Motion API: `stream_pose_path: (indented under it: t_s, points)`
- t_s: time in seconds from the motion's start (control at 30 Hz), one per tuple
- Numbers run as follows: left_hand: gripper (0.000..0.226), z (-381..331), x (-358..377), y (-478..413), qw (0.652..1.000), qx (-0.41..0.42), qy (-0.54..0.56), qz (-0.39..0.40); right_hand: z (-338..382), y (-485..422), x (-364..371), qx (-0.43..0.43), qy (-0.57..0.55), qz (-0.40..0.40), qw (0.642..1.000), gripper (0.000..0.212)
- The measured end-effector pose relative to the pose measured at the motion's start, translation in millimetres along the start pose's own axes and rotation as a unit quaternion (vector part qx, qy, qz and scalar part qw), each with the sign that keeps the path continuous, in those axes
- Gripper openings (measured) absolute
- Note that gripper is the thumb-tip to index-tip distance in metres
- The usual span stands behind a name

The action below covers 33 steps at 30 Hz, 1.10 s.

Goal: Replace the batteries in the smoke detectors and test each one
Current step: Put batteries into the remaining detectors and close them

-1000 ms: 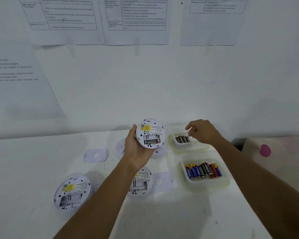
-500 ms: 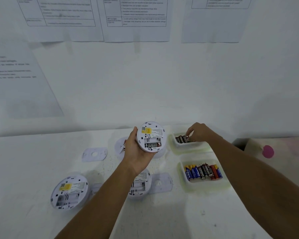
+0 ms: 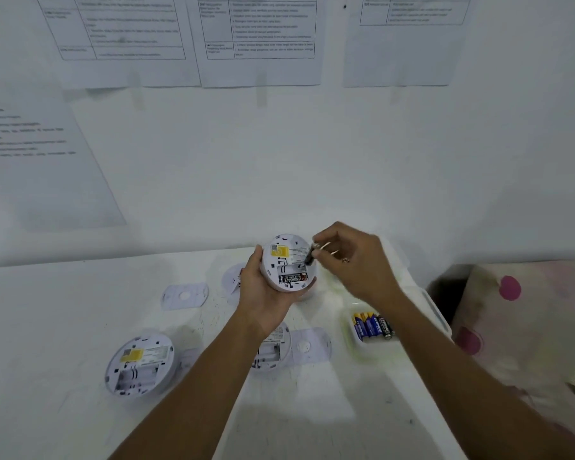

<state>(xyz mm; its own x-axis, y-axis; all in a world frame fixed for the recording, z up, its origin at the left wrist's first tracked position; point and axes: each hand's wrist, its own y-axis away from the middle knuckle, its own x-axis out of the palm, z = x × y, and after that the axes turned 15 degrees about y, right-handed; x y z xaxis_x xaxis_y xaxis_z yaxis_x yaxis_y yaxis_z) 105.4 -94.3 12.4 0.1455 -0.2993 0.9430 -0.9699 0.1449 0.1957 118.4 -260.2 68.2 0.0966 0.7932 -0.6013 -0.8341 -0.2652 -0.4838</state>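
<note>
My left hand (image 3: pixel 259 293) holds a round white smoke detector (image 3: pixel 287 262) upright, its open back facing me. One black battery (image 3: pixel 292 278) sits in the lower slot of its compartment. My right hand (image 3: pixel 352 260) pinches a dark battery (image 3: pixel 310 255) at the detector's right edge, over the empty upper slot. A second detector (image 3: pixel 140 363) lies back-up on the table at the left, its battery bay empty. A third detector (image 3: pixel 273 350) lies partly hidden under my left forearm.
A white tray (image 3: pixel 356 343) with several blue and black batteries sits under my right forearm. Flat white mounting plates (image 3: pixel 185 295) (image 3: pixel 311 345) lie on the white table (image 3: pixel 47 310). Printed sheets hang on the wall behind. A spotted cloth (image 3: pixel 512 310) lies at the right.
My right hand lifted a battery out of the far tray and carried it left to the detector in my left hand. The detector stays held up in about the same place.
</note>
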Motion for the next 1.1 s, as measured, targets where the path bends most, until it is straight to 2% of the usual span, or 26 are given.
stream_pose_path:
  t_s: [0.13, 0.27, 0.33, 0.4, 0.47, 0.5, 0.6, 0.67, 0.73, 0.87, 1.0, 1.1]
  points:
    - [0.058, 1.3, -1.1, 17.3, 1.000, 0.004, -0.022, -0.006, 7.9, 26.1, 30.4, -0.079, 0.064, -0.025, 0.995, 0.013]
    - [0.060, -1.3, -0.8, 36.7, 0.999, 0.007, -0.049, -0.018, 7.6, 48.4, 54.2, -0.158, 0.156, -0.104, 0.969, 0.011]
    - [0.064, -2.8, -1.6, 45.4, 0.998, -0.009, -0.051, -0.028, 13.3, 57.8, 62.0, -0.167, 0.152, -0.113, 0.968, 0.011]
    - [0.066, -4.1, -4.4, 51.5, 0.998, -0.015, -0.054, -0.030, 23.6, 64.7, 67.4, -0.117, 0.103, -0.114, 0.981, 0.013]
    - [0.063, -4.3, -6.9, 56.2, 0.997, 0.000, -0.064, -0.032, 38.1, 67.2, 69.0, -0.010, 0.021, -0.102, 0.994, 0.017]
    - [0.062, -4.8, -7.7, 58.6, 0.997, 0.008, -0.066, -0.033, 44.2, 67.3, 70.0, 0.046, -0.013, -0.089, 0.995, 0.025]
    - [0.060, -9.4, -11.0, 63.8, 0.997, 0.028, -0.061, -0.031, 48.5, 61.4, 70.8, 0.190, -0.028, -0.050, 0.980, 0.074]
    - [0.059, -13.2, -14.0, 68.1, 0.998, 0.030, -0.054, -0.021, 48.6, 57.0, 69.4, 0.259, -0.036, 0.003, 0.965, 0.107]
    - [0.056, -15.7, -17.1, 72.0, 0.998, 0.030, -0.049, -0.006, 51.5, 55.0, 70.2, 0.279, -0.076, 0.041, 0.956, 0.122]
    - [0.054, -25.7, -17.3, 80.7, 0.998, 0.036, -0.050, 0.017, 58.2, 51.8, 78.1, 0.267, -0.074, 0.065, 0.959, 0.132]
    - [0.056, -44.9, -17.7, 88.3, 0.998, 0.033, -0.058, 0.014, 66.5, 48.3, 95.3, 0.246, -0.125, 0.089, 0.957, 0.119]
    - [0.058, -67.0, -20.7, 94.5, 0.998, 0.030, -0.045, 0.018, 78.2, 39.6, 108.1, 0.208, -0.112, 0.096, 0.967, 0.109]
